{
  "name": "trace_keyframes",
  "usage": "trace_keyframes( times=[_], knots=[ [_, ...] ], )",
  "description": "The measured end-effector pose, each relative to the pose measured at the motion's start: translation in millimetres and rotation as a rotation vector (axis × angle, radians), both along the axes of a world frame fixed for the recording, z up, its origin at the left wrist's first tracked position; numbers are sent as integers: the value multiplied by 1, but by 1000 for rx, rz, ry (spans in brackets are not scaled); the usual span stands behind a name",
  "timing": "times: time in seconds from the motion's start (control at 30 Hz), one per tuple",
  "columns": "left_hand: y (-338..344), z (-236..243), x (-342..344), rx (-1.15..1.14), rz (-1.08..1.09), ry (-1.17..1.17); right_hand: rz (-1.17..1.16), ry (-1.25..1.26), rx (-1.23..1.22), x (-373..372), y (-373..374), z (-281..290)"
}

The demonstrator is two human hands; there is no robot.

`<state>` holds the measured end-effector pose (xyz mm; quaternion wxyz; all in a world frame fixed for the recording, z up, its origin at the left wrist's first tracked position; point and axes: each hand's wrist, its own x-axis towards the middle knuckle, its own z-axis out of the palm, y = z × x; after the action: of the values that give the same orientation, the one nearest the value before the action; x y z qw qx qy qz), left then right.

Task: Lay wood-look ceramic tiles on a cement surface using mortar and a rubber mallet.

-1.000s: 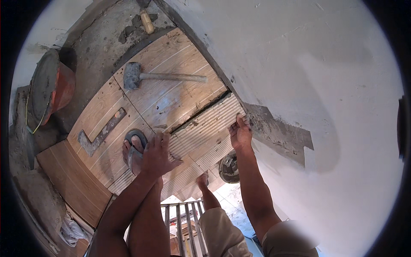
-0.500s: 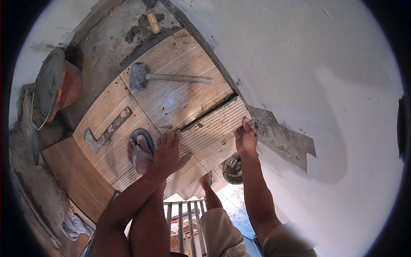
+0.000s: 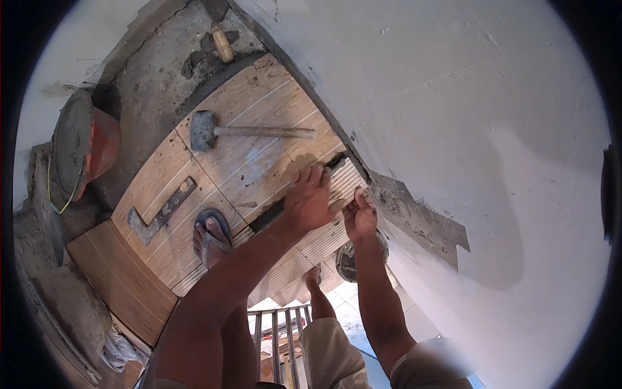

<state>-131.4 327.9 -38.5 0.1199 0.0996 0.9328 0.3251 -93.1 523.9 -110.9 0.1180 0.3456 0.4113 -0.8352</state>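
A ribbed beige tile (image 3: 345, 181) lies along the edge of the wood-look tiles (image 3: 259, 162), with a dark gap between them. My left hand (image 3: 310, 200) rests across the ribbed tile, its fingers stretched toward the gap and its thumb apart. My right hand (image 3: 360, 217) is closed on the tile's right end beside the wall, fingertips bent around its corner; its grip is partly hidden. My left foot, in a grey flip-flop (image 3: 214, 230), stands on the wood-look tiles. A mallet (image 3: 204, 131) with a wooden handle lies beyond my hands.
A metal square (image 3: 165, 211) lies left of the mallet. An orange bucket (image 3: 103, 144) of grey mortar leans at far left. A wooden-handled tool (image 3: 222, 44) lies on rough concrete. Below are a dark round container (image 3: 346, 262) and a metal railing (image 3: 275, 337). The wall (image 3: 453, 142) stands right.
My left hand has moved right along the ribbed tile, from its left end toward my right hand. My right hand has shifted slightly left and nearer, still at the tile's right end.
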Motion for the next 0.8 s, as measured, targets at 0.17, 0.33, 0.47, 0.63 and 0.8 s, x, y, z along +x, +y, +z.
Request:
trace_keyframes(
  times=[0.17,0.33,0.47,0.63,0.8],
  knots=[
    [14,-3,-27,145,43,-29,54,66,-23,1,-7,14],
    [-15,-37,-38,800,506,-132,-6,16,63,10,-10,18],
    [-56,-18,-15,498,494,-46,-15,-34,108,13,-8,27],
    [-77,10,51,187,63,-215,15,-6,44,5,-2,18],
    [-111,22,111,-94,-129,-88,-31,-80,56,-12,-7,8]
  ],
)
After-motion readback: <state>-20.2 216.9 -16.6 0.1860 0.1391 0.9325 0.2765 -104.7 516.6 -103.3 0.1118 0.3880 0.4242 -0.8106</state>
